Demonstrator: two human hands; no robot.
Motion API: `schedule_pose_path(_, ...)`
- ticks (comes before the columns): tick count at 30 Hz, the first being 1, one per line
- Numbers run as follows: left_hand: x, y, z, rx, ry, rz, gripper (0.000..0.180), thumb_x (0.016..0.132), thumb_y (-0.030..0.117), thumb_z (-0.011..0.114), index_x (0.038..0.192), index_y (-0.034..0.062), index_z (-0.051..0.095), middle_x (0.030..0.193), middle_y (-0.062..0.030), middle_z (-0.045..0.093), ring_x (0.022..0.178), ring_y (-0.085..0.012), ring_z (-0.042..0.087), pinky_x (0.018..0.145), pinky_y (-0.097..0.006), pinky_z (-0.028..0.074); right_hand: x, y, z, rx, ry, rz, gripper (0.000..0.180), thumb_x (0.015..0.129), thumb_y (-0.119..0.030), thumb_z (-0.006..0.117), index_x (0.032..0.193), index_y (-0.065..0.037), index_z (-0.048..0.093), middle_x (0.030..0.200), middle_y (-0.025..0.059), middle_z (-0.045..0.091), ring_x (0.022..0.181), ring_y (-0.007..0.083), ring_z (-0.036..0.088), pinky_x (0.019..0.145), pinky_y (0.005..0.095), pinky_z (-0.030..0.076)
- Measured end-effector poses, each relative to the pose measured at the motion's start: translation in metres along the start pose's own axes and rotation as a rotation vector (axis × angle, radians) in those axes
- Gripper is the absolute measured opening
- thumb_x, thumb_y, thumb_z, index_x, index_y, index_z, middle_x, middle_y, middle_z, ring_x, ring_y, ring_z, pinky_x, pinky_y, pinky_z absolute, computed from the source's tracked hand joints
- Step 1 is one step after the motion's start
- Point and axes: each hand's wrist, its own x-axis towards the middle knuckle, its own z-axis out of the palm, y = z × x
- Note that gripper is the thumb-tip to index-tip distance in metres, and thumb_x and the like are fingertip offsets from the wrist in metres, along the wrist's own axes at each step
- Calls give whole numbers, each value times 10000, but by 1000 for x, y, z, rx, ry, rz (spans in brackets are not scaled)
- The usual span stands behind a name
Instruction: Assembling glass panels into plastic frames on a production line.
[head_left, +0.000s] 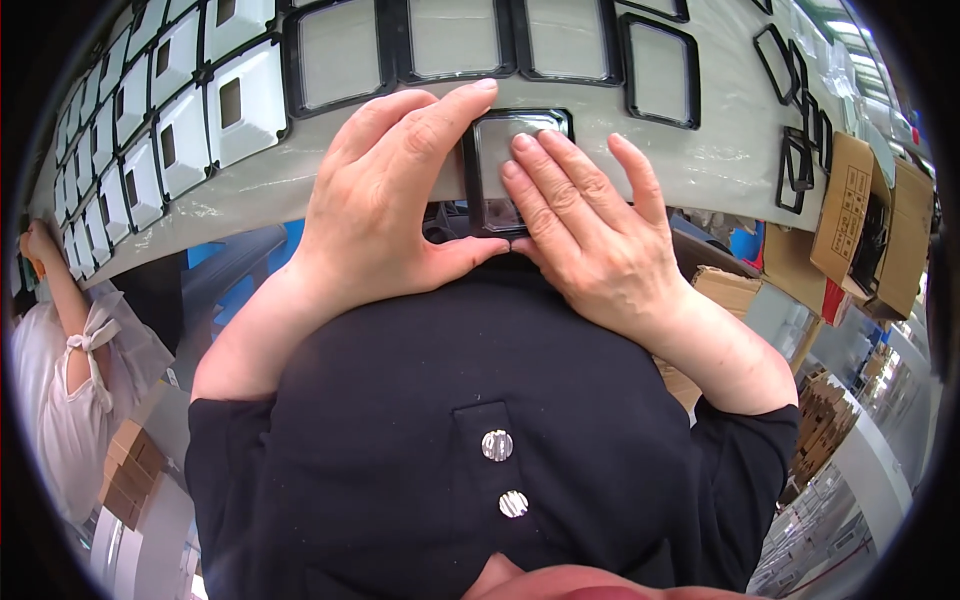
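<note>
Between my hands, over the near edge of the table, is a rectangular black-rimmed frame with a clear pane (490, 160). My left hand (385, 190) spans its left side, index finger by the far corner and thumb by the near corner, holding it. My right hand (595, 220) lies on the pane with its fingers stretched out flat and the little finger apart. Its thumb is at the frame's near edge, close to the left thumb. The right fingers cover much of the pane's right half.
Similar black frames lie across the table, such as one frame (662, 72) beyond my right hand. Rows of white panels with black edges (245, 105) fill the left. An open cardboard box (850, 210) stands at right. At far left shows another person's arm (65, 290).
</note>
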Motion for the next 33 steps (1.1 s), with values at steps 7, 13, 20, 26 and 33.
schedule_pose_path(7, 1, 2, 5, -47, 93, -10, 970, 510, 200, 886, 1375, 86, 462, 1193, -34, 637, 1132, -252, 565, 973, -376, 461, -7, -1, 1, 102, 15, 44, 518, 877, -345, 612, 1324, -87, 567, 1421, 53, 516, 1349, 202, 449, 1143, 473, 230)
schedule_pose_path(13, 0, 1, 4, -42, 78, -18, 976, 514, 211, 894, 1376, 83, 455, 1201, -40, 642, 1153, -255, 557, 975, -374, 462, -3, -3, 6, 111, -23, 17, 623, 790, -355, 673, 1347, -104, 549, 1451, 26, 486, 1360, 168, 431, 1163, 481, 201)
schedule_pose_path(20, -2, -2, 3, -24, 8, -3, 1044, 547, 267, 926, 1405, 10, 390, 1253, -131, 613, 1185, -260, 570, 979, -366, 473, -4, -2, 7, 72, 33, -20, 445, 846, -245, 629, 1255, -70, 619, 1386, 47, 555, 1291, 180, 518, 1119, 433, 273)
schedule_pose_path(26, 0, -5, 5, 1, 17, 18, 1023, 543, 251, 924, 1395, 15, 410, 1245, -118, 618, 1188, -267, 565, 971, -371, 484, 3, -3, 11, 89, 119, -16, 324, 855, -125, 601, 1158, -35, 671, 1277, 89, 636, 1201, 207, 597, 940, 335, 429)
schedule_pose_path(33, 0, -4, 4, -59, 16, -24, 953, 522, 218, 886, 1369, 94, 468, 1245, -33, 607, 1148, -268, 548, 979, -387, 450, 0, 11, 15, 301, 173, -29, 385, 780, -16, 635, 1159, -77, 676, 1267, 78, 639, 1162, 217, 617, 913, 332, 449)
